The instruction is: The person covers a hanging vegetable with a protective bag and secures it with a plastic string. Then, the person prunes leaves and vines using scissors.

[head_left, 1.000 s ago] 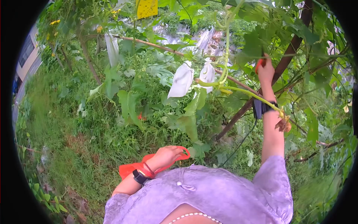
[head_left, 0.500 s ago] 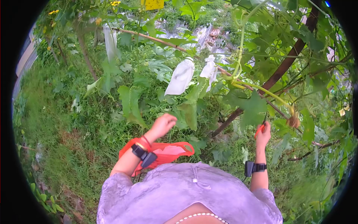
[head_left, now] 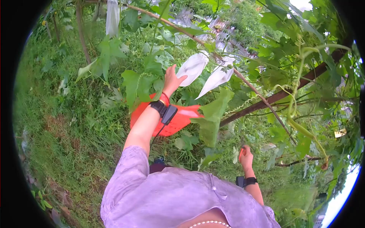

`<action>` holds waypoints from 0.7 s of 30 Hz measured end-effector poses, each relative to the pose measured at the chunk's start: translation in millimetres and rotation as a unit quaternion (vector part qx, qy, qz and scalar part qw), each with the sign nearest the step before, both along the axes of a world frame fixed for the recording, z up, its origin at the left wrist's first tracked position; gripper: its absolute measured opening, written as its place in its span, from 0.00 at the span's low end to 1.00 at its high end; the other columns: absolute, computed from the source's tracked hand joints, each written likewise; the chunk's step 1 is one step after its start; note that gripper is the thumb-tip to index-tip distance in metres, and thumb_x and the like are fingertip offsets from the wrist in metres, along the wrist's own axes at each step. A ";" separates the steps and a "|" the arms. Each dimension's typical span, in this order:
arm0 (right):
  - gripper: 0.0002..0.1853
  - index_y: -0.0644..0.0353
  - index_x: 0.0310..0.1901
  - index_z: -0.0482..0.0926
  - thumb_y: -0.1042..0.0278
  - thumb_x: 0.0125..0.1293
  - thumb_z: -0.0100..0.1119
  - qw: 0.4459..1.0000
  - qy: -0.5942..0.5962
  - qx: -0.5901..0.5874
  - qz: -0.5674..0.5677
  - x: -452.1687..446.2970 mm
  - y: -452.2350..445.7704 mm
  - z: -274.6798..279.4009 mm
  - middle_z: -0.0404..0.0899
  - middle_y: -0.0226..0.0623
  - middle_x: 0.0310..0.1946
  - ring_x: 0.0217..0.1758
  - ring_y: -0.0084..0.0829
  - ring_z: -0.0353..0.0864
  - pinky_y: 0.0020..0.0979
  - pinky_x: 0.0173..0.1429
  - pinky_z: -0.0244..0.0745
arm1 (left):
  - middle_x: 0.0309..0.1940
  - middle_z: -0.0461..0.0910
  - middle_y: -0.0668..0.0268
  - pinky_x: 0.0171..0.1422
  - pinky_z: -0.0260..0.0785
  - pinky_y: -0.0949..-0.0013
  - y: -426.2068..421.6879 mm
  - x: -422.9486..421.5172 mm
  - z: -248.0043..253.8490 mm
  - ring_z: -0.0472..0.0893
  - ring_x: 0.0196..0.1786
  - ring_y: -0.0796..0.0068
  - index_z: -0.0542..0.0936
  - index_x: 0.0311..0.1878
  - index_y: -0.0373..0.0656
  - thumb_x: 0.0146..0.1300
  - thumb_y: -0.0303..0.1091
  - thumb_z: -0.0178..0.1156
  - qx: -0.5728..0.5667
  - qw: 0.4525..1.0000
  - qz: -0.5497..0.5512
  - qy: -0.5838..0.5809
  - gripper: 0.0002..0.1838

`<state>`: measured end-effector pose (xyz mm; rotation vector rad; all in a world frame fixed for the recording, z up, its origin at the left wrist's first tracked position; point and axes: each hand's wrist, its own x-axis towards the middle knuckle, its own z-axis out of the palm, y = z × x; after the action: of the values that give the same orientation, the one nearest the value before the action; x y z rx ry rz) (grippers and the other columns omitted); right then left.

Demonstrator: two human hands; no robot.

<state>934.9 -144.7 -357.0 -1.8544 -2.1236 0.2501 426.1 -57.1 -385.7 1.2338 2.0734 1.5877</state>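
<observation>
Red bag (head_left: pixel 178 121) — dark marks, unreadable

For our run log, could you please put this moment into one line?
left hand: open, at nearer white bag, contact unclear | right hand: closed on orange item | red bag: partly behind left forearm

Dark pole (head_left: pixel 275 96) runs diagonally up to the right; thin cane (head_left: pixel 251 86) crosses it in view, can't tell if touching. Curly vine (head_left: pixel 302 130) hangs right, brown tip (head_left: pixel 325 164). Broad leaf (head_left: pixel 215 117) near centre. Grass (head_left: pixel 76 155) left. Silvery sheeting (head_left: pixel 185 16) behind, top centre.
</observation>
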 end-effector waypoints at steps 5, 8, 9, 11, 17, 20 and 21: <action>0.16 0.56 0.47 0.73 0.69 0.55 0.59 0.991 -0.012 -0.107 0.076 -5.3 -23.1 0.4 0.79 0.42 0.26 0.28 0.32 0.79 0.31 0.34 0.72 | 0.61 0.60 0.47 0.66 0.52 0.58 24.9 -3.0 -9.4 0.59 0.64 0.52 0.58 0.63 0.37 0.45 0.48 0.67 0.021 0.999 -0.012 -0.035 0.45; 0.17 0.57 0.47 0.73 0.69 0.55 0.59 0.988 -0.006 -0.133 0.078 -12.9 -32.7 0.9 0.79 0.42 0.26 0.28 0.31 0.79 0.30 0.35 0.72 | 0.56 0.67 0.50 0.60 0.60 0.61 37.4 -2.9 -8.0 0.68 0.57 0.53 0.58 0.63 0.38 0.46 0.46 0.67 0.035 0.996 -0.041 -0.064 0.44; 0.17 0.57 0.47 0.73 0.69 0.55 0.59 0.986 0.003 -0.143 0.080 -16.7 -36.2 2.6 0.79 0.42 0.26 0.28 0.30 0.79 0.30 0.35 0.72 | 0.50 0.72 0.51 0.55 0.64 0.62 42.8 -2.3 -12.1 0.73 0.52 0.55 0.62 0.60 0.37 0.46 0.45 0.66 0.049 0.988 -0.076 -0.125 0.40; 0.17 0.57 0.47 0.72 0.69 0.55 0.59 0.986 0.006 -0.152 0.073 -24.9 -40.7 6.2 0.79 0.42 0.26 0.28 0.30 0.79 0.30 0.36 0.72 | 0.44 0.77 0.52 0.50 0.67 0.63 50.9 -5.0 -20.2 0.77 0.46 0.57 0.67 0.57 0.36 0.47 0.44 0.66 0.062 0.974 -0.111 -0.186 0.35; 0.18 0.57 0.48 0.72 0.70 0.54 0.60 0.982 0.020 -0.180 0.058 -48.9 -44.0 15.4 0.79 0.43 0.26 0.28 0.33 0.79 0.31 0.35 0.72 | 0.29 0.80 0.72 0.36 0.66 0.78 38.4 -19.9 -23.9 0.75 0.30 0.86 0.80 0.41 0.35 0.58 0.35 0.58 0.114 0.911 -0.197 -0.343 0.13; 0.18 0.57 0.48 0.73 0.69 0.54 0.60 0.979 0.031 -0.193 0.064 -44.2 -37.1 3.2 0.78 0.46 0.26 0.28 0.37 0.80 0.32 0.35 0.73 | 0.32 0.80 0.70 0.39 0.68 0.78 23.7 -35.6 -16.9 0.76 0.31 0.84 0.78 0.43 0.36 0.61 0.35 0.56 0.096 0.895 -0.254 -0.353 0.13; 0.18 0.57 0.48 0.73 0.68 0.54 0.60 0.977 0.050 -0.195 0.071 -42.6 -34.4 -2.3 0.78 0.46 0.26 0.28 0.36 0.80 0.32 0.35 0.73 | 0.32 0.79 0.70 0.40 0.70 0.76 19.5 -40.1 -12.6 0.77 0.32 0.83 0.77 0.44 0.36 0.62 0.35 0.55 0.080 0.889 -0.273 -0.358 0.13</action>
<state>892.3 -179.1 -359.3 -1.8375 -2.2610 0.8287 386.1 -37.6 -398.2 0.9401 1.0455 1.6067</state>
